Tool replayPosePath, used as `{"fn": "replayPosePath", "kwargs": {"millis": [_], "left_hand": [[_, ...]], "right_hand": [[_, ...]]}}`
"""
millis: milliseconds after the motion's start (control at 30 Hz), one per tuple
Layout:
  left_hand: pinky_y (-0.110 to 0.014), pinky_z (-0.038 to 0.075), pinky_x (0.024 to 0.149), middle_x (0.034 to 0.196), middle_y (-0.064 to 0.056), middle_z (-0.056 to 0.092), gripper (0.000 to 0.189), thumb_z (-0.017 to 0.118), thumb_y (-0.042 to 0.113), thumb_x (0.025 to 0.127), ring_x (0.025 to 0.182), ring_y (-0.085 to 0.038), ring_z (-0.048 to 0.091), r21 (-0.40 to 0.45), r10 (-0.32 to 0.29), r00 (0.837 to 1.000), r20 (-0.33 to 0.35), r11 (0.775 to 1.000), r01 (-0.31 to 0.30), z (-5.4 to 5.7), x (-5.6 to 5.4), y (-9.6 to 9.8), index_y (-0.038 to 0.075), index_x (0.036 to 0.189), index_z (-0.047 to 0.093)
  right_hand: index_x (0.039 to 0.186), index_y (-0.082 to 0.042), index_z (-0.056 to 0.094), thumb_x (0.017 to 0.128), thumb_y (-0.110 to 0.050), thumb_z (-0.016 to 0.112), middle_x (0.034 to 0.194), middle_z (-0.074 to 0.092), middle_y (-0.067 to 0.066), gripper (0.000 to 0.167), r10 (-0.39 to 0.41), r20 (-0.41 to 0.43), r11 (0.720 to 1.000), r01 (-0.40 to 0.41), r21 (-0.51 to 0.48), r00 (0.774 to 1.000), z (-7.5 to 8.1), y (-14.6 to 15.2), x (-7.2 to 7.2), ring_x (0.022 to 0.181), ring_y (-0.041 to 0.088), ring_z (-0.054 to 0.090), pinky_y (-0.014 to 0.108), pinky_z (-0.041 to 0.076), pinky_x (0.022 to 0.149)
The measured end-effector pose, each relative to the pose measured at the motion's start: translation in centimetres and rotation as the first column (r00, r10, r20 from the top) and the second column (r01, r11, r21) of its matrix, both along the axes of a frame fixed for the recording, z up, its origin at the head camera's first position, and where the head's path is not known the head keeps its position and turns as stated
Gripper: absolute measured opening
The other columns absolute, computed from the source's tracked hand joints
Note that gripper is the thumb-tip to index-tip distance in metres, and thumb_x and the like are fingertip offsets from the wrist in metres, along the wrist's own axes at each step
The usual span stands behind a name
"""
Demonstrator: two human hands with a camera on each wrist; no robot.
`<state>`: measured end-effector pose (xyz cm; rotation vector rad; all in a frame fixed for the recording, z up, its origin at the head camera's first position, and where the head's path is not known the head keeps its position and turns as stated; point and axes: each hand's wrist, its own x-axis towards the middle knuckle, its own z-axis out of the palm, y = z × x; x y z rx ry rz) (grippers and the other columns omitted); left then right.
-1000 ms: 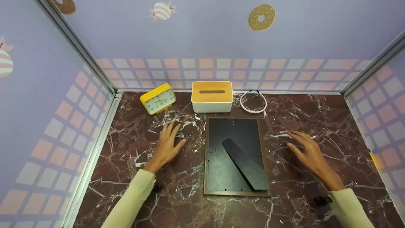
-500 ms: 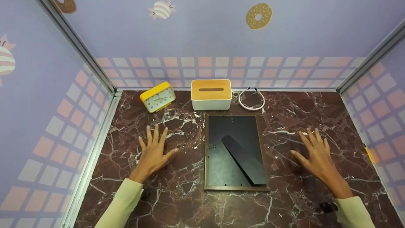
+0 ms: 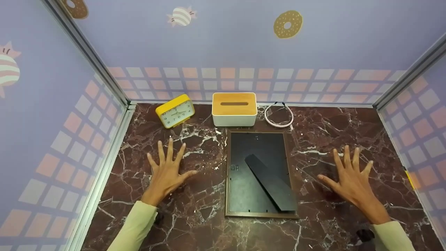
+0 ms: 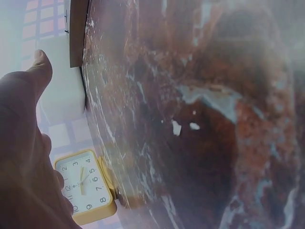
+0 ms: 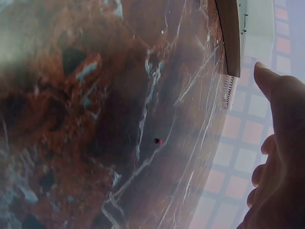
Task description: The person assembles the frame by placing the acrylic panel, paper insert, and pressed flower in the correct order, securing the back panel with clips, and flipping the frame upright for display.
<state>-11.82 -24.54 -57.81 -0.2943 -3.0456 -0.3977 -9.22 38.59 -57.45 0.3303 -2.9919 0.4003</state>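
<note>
Between my two hands a picture frame (image 3: pixel 240 188) lies face down, its black back and slanted stand leg (image 3: pixel 270 183) showing. My left hand (image 3: pixel 166 176) is spread flat to the left of the frame, fingers apart, palm down over the marble-patterned table. On the other side my right hand (image 3: pixel 352 181) is spread the same way, holding nothing. In the left wrist view the left thumb (image 4: pixel 42 67) sticks out, with the yellow alarm clock (image 4: pixel 86 186) beyond the fingers. The right wrist view has the right thumb (image 5: pixel 267 78) near the frame's edge (image 5: pixel 229 38).
Along the back wall stand a yellow alarm clock (image 3: pixel 176 111), a white tissue box (image 3: pixel 234 120) with a wood-coloured lid, and a pale headband (image 3: pixel 279 124). Patterned walls enclose the table at the back, left and right. Small white specks dot the marble surface.
Both hands have drawn away from the picture frame, left hand leftward and right hand slightly rightward, and their fingers have spread wide. The objects on the table keep their places.
</note>
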Motion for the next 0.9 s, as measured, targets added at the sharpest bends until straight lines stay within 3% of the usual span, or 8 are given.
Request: {"fn": "replayPosePath", "kwargs": {"millis": [400, 600, 900], "left_hand": [[-0.091, -0.009, 0.117, 0.184, -0.023, 0.002, 0.110, 0.069, 0.077, 0.092, 0.165, -0.057, -0.011, 0.001, 0.025, 1.000, 0.018, 1.000, -0.025, 0.30, -0.16, -0.09, 0.022, 0.177, 0.026], [-0.093, -0.002, 0.116, 0.183, -0.024, 0.007, 0.109, 0.068, 0.079, 0.092, 0.164, -0.061, -0.001, -0.024, 0.011, 1.000, -0.015, 1.000, -0.011, 0.14, -0.33, 0.35, 0.021, 0.176, 0.030], [-0.092, -0.002, 0.117, 0.183, -0.023, 0.005, 0.110, 0.068, 0.078, 0.092, 0.164, -0.060, -0.002, -0.028, 0.006, 1.000, -0.007, 1.000, -0.006, 0.00, -0.72, 0.75, 0.020, 0.176, 0.029]], "right_hand": [[0.178, -0.009, 0.008, 0.100, -0.067, 0.068, 0.180, -0.001, 0.031, 0.114, -0.004, 0.025, 1.000, 0.004, 0.017, 1.000, 0.09, -0.05, -0.35, 0.164, 0.055, -0.016, 0.092, -0.017, 0.112], [0.178, -0.010, 0.005, 0.102, -0.067, 0.066, 0.180, -0.004, 0.032, 0.113, -0.013, 0.042, 1.000, 0.012, 0.017, 0.999, 0.11, -0.05, -0.12, 0.163, 0.058, -0.015, 0.091, -0.019, 0.112], [0.178, -0.010, 0.006, 0.102, -0.067, 0.065, 0.179, -0.002, 0.033, 0.112, -0.013, 0.033, 1.000, 0.013, 0.010, 0.999, 0.04, 0.04, -0.81, 0.163, 0.060, -0.010, 0.095, -0.013, 0.111]]}}
